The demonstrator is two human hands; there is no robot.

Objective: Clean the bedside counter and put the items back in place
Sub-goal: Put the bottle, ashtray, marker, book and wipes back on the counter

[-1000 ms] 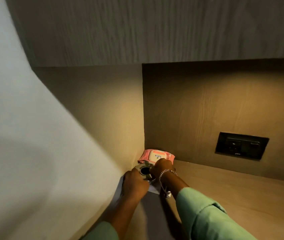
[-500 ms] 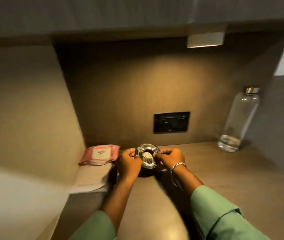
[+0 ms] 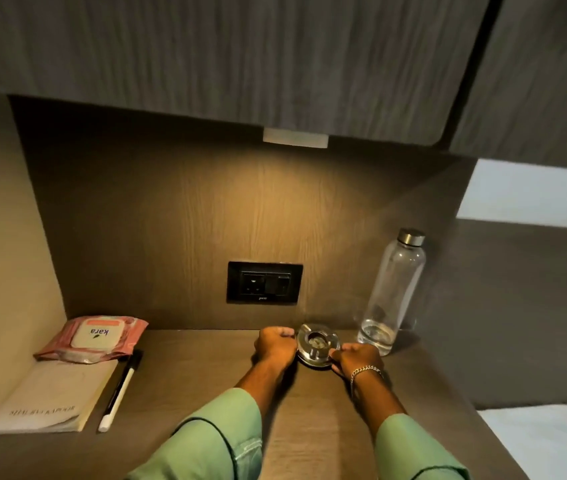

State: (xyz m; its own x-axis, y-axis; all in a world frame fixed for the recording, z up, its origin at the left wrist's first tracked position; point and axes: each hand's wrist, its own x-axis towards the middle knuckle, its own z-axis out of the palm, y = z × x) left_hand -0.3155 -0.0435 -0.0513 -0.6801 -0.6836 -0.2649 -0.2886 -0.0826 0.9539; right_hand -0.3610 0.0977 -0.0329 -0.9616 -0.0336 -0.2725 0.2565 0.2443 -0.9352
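A round glass ashtray (image 3: pixel 317 344) sits on the wooden bedside counter (image 3: pixel 205 375), close to the back wall and just left of a clear bottle (image 3: pixel 392 292). My left hand (image 3: pixel 275 346) is a closed fist touching the ashtray's left rim. On the other side, my right hand (image 3: pixel 358 358), with a bracelet on the wrist, pinches the right rim with its fingertips. At the counter's left lie a pink wipes pack (image 3: pixel 93 337), a notepad (image 3: pixel 50 396) under it, and a white pen (image 3: pixel 121 389) beside the notepad.
A black wall socket (image 3: pixel 264 282) is set in the back panel above the ashtray. A cabinet with a small light (image 3: pixel 295 137) hangs overhead. Side panels close the niche at left and right. White bedding (image 3: pixel 552 441) lies at the lower right.
Both hands carried the ashtray from the left corner by the wipes pack rightward across the counter to a spot beside the bottle. My view swung right with it.
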